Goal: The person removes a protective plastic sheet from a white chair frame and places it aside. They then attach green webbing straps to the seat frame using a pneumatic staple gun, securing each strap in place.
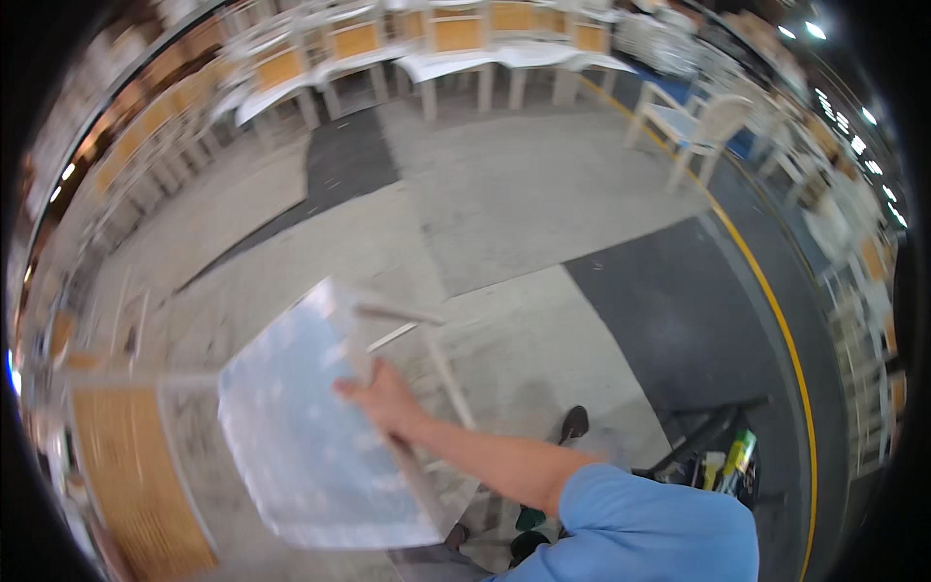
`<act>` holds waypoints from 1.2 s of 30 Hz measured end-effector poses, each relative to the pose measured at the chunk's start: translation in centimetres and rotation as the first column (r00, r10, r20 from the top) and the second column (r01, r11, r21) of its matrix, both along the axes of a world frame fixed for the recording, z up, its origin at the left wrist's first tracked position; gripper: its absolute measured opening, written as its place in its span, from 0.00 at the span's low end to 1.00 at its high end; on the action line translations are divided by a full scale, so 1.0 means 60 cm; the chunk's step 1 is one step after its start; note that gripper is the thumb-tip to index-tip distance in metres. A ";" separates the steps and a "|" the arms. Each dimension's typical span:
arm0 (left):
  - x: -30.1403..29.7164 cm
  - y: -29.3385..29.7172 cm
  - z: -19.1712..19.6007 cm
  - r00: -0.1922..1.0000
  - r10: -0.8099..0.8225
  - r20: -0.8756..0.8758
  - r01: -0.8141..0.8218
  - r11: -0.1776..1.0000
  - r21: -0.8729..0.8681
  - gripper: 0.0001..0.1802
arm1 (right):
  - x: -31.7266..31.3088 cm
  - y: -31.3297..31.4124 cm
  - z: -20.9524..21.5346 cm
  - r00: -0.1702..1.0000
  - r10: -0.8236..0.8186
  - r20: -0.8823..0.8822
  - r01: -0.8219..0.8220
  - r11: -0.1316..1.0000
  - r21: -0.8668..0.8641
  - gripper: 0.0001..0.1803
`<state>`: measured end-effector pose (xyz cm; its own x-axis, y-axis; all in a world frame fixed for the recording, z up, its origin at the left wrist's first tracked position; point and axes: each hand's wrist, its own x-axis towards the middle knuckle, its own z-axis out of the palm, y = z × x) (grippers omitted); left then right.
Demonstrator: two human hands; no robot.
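My right hand [390, 400] is closed around the edge of a chair [301, 427] with a pale blue seat under what looks like clear plastic film. The chair is tilted, and its light legs point away to the right; motion blurs it. My bare right forearm crosses from a light blue sleeve at the lower right. I do not see my left hand. At the lower left, near the held chair, is a woven tan panel [141, 475] in a pale frame.
Rows of pale chairs with tan backs [458, 35] line the far side and the left. A white armchair [690, 126] stands at the far right by a yellow floor line [766, 286]. Dark patches [679, 310] mark the concrete floor. A black stand with green and yellow items [735, 456] is at right.
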<state>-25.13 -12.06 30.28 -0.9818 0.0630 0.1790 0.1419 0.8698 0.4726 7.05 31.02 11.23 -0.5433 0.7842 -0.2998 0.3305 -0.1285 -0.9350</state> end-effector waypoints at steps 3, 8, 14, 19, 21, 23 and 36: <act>0.002 0.086 -0.013 0.998 -0.016 0.057 0.015 1.000 0.010 0.41 | -0.034 -0.044 0.055 0.988 0.128 -0.091 -0.141 0.978 -0.152 0.48; -0.032 0.312 0.062 0.968 -0.221 0.121 0.213 0.974 0.078 0.40 | 0.025 -0.035 0.036 0.937 0.341 -0.073 -0.349 0.919 -0.181 0.53; 0.052 0.579 0.127 0.847 -0.509 0.155 0.478 0.855 0.200 0.38 | 0.098 0.030 0.071 0.972 0.201 -0.125 -0.236 0.805 -0.544 0.57; 0.221 0.821 0.162 0.653 -0.739 0.167 0.682 0.670 0.293 0.37 | 0.207 0.130 0.090 0.992 0.000 -0.125 -0.072 0.817 -0.573 0.61; 0.274 0.885 0.175 0.614 -0.769 0.181 0.709 0.637 0.303 0.36 | 0.261 0.184 0.141 0.988 -0.047 -0.150 -0.040 0.850 -0.526 0.60; 0.349 0.972 0.189 0.550 -0.814 0.186 0.747 0.579 0.326 0.36 | 0.336 0.263 0.189 0.973 -0.189 -0.135 0.090 0.841 -0.533 0.56; 0.762 1.544 0.221 0.144 -0.966 0.217 0.898 0.219 0.381 0.33 | 0.872 0.700 0.387 0.542 -0.764 -0.349 0.614 0.644 -0.456 0.42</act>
<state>20.61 80.59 43.53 -0.1587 0.9869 -0.0279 0.6054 0.1196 0.7869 59.38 73.01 34.44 0.0151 0.9102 -0.4139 -0.4355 -0.3667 -0.8221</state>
